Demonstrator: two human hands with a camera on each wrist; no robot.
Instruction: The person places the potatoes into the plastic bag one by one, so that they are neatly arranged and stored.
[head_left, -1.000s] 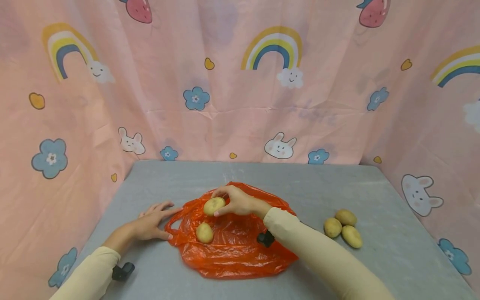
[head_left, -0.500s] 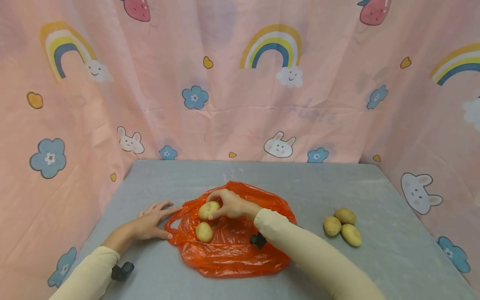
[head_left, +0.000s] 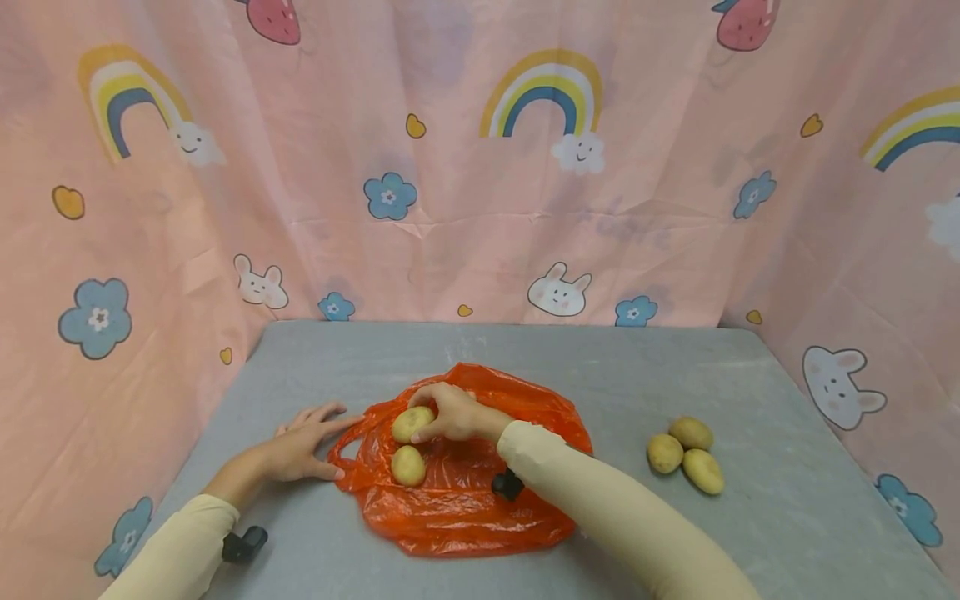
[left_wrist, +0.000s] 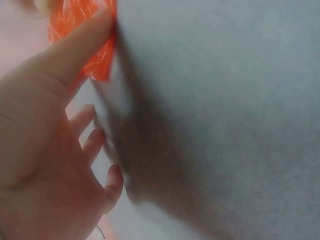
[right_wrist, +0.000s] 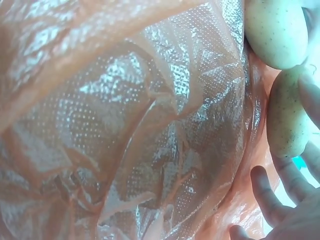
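A red plastic bag [head_left: 480,525] lies spread flat, its handle loop toward the left. On it my right hand [head_left: 453,414] pinches a potato [head_left: 408,423] between thumb and fingers, just behind a second potato [head_left: 408,467] resting on the bag. In the right wrist view the held potato [right_wrist: 287,115] touches or nearly touches the other potato [right_wrist: 277,30]. My left hand [head_left: 303,448] rests at the bag's left edge with fingers spread. Its thumb [left_wrist: 85,42] lies on the red plastic in the left wrist view, the other fingers loosely extended.
To the right, three potatoes [head_left: 686,456] sit in a cluster on the grey table [head_left: 622,375]. A pink patterned curtain [head_left: 465,250] hangs behind the table and along both sides.
My right hand has moved left and slightly nearer with the potato, bringing it close to the one on the bag. The left hand has stayed in place.
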